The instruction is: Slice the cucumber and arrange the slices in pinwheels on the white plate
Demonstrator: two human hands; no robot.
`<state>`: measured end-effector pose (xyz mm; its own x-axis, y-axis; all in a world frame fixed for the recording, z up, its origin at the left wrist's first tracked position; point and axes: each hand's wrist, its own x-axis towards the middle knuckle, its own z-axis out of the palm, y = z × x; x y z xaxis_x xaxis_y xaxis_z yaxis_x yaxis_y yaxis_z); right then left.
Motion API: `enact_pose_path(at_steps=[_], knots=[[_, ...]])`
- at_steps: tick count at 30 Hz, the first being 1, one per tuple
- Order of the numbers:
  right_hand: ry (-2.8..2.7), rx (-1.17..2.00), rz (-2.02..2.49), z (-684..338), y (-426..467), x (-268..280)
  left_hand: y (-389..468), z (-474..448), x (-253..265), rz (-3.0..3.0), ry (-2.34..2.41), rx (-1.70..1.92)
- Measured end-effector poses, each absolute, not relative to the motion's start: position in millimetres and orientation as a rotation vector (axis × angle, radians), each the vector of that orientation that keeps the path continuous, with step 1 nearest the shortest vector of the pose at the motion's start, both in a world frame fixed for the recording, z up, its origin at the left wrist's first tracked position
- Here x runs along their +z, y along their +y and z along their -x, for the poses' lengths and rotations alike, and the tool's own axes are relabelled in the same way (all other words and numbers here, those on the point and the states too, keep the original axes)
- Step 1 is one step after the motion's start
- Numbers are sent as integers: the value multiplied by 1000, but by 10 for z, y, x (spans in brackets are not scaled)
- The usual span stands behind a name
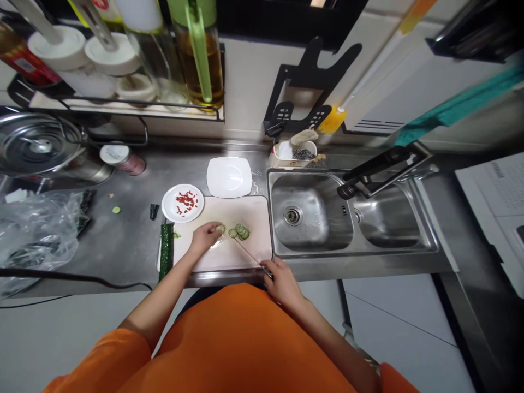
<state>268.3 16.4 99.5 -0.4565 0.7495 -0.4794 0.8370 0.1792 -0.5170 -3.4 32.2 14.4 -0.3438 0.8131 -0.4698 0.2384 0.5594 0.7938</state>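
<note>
My left hand (pixel 203 239) is closed at the fingertips on a cucumber slice (pixel 220 228) over the pale cutting board (pixel 257 218). In my right hand (pixel 284 281) is the handle of a knife (pixel 249 254), its thin blade angled up and left across the board. Several cut cucumber slices (pixel 241 232) lie overlapped by the blade's tip. A longer piece of dark green cucumber (pixel 166 254) rests along the board's left edge, near my left forearm. Left of the board sits a short cucumber end (pixel 154 212).
Behind the board stand a round plate (pixel 167 210) with chopped red bits and a square white dish (pixel 229 177). A double steel sink (pixel 311 248) with a black faucet (pixel 368 172) is at right. At left are a plastic bag (pixel 36 234) and a lidded pot (pixel 41 144).
</note>
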Motion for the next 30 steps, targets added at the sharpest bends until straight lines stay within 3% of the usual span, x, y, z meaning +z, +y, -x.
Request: enact_pose_path(at_steps=[16, 23, 30], knots=[[2246, -937, -1432, -2025, 312, 891, 266, 66, 324, -634, 2098, 833], [2262, -926, -1492, -2097, 288, 862, 304, 33, 223, -351, 1927, 877], [2233, -915, -1475, -1954, 250, 872, 128, 88, 163, -880, 2143, 689]])
